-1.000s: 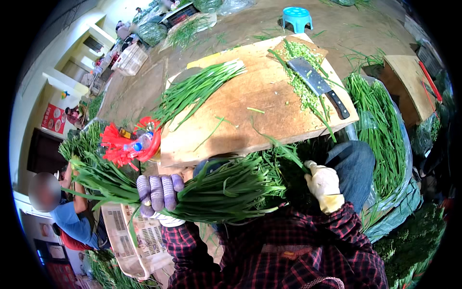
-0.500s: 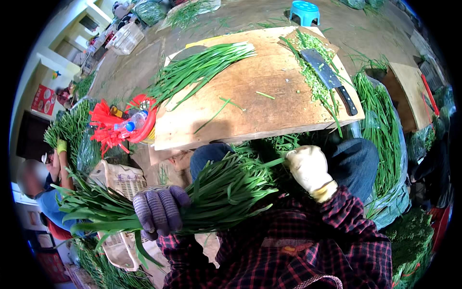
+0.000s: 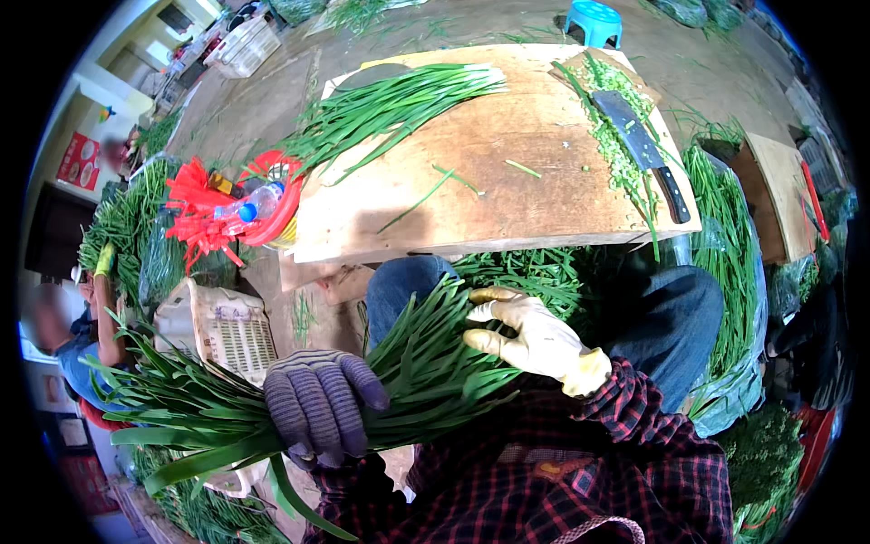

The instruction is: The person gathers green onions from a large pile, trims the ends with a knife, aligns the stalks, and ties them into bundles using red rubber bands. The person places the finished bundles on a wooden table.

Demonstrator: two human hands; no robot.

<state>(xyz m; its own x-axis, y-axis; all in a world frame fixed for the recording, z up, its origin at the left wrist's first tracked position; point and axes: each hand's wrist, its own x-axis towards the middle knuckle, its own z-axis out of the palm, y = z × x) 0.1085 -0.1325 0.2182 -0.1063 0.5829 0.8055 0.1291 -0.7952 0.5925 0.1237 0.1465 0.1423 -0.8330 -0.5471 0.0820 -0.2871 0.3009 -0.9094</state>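
Note:
My left hand (image 3: pixel 319 406), in a purple striped knit glove, is wrapped round a thick bundle of garlic chives (image 3: pixel 444 363) above my lap. Its leafy tips fan out to the left. My right hand (image 3: pixel 526 334), in a white glove, has its thumb and fingers spread beside the bundle's right part; whether the fingertips touch the leaves I cannot tell. Another sheaf of garlic chives (image 3: pixel 399 109) lies on the wooden board (image 3: pixel 507 199) in front of me. On the board's right side, a cleaver (image 3: pixel 630 131) with a black handle rests on chopped green bits (image 3: pixel 621 172).
Red plastic ties (image 3: pixel 195 213) and a bottle (image 3: pixel 265 198) sit left of the board. A plastic basket (image 3: pixel 231 326) stands beyond my left hand. Bagged chives (image 3: pixel 725 263) line my right side. A blue stool (image 3: pixel 594 22) is behind the board; a person (image 3: pixel 86 344) sits at the left.
My right hand has moved left to the bundle, and its fingers have spread apart. A leaf strand by it no longer shows. My left hand still grips the bundle, slightly farther right.

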